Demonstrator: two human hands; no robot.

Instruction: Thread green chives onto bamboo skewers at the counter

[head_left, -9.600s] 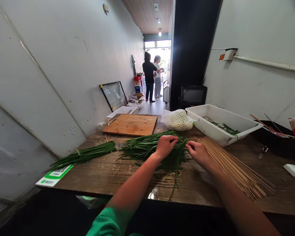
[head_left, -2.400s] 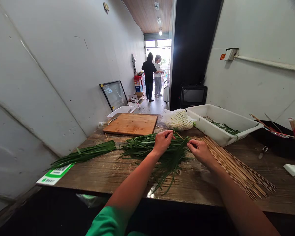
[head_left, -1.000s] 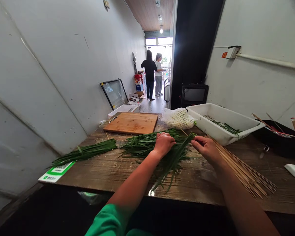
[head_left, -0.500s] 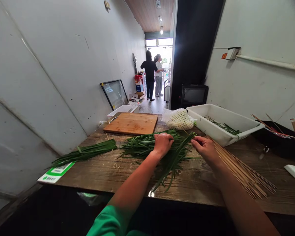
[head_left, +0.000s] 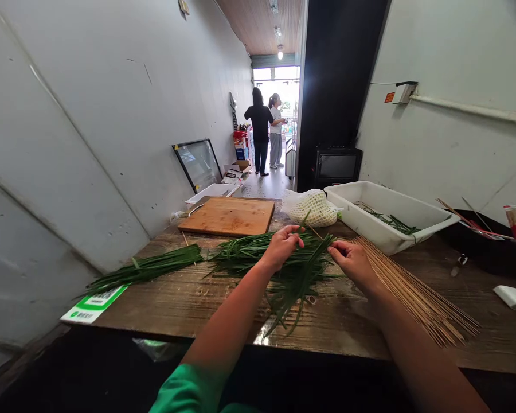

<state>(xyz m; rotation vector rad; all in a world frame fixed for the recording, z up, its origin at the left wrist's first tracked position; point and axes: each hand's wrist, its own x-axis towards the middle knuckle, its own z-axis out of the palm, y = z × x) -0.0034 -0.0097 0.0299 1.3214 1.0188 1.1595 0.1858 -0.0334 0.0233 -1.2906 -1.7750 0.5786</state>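
Note:
A loose heap of garlic chives point(head_left: 241, 252) lies across the middle of the table. Over it my left hand point(head_left: 282, 246) is closed, a chive blade point(head_left: 305, 219) sticking up from its fingertips. My right hand point(head_left: 348, 258) pinches the end of a bunch of chives point(head_left: 303, 284), whose leaves trail toward the table's front edge. A thin bamboo skewer point(head_left: 315, 233) pokes out by that end; whether the fingers grip it too I cannot tell. At the left lies a neat row of chives point(head_left: 155, 267) with a skewer through it.
Many bamboo skewers point(head_left: 417, 292) lie fanned right of my right hand. Behind stand a cutting board point(head_left: 232, 215), a foam-netted bundle point(head_left: 312, 207) and a white tub point(head_left: 391, 241) with some chives. A black container point(head_left: 490, 252) is far right. Two people point(head_left: 260, 123) stand by the doorway.
My left hand has lifted a little off the heap, and a chive blade now stands up from its fingers. My right hand still pinches the bunch, almost in place.

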